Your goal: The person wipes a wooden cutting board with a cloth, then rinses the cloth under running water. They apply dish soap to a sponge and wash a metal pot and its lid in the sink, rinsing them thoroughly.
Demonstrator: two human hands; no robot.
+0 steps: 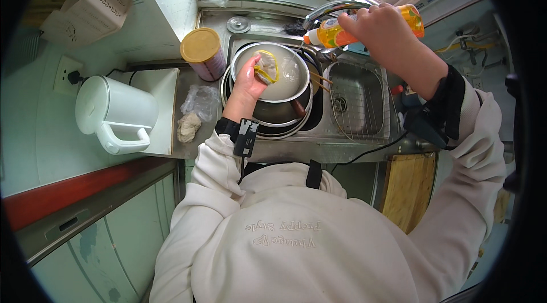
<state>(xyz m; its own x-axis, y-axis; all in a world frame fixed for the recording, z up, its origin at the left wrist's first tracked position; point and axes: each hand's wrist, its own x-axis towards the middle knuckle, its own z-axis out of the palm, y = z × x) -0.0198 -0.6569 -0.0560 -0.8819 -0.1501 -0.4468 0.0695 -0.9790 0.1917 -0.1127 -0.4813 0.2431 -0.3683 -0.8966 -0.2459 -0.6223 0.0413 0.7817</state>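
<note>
My right hand (380, 29) grips an orange dish soap bottle (331, 33), tipped with its nozzle down to the left. A thin stream falls from the nozzle towards a metal pot (290, 89) holding cloudy water. In my left hand (250, 78) is a pale scrubbing cloth with yellow edging (268, 67), held above the pot's left side. The pot rests on a stack of larger pans in the left sink basin. A brown handle (298, 107) shows at its near side, and wooden chopsticks (320, 78) stick out at the right.
A chrome faucet (329, 6) arches behind the bottle. The right basin (359, 97) holds a wire rack. Left of the pans stand a lidded can (203, 53), a plastic bag (201, 100), a crumpled rag (188, 127) and a white electric kettle (124, 106). A black cable crosses the counter's front.
</note>
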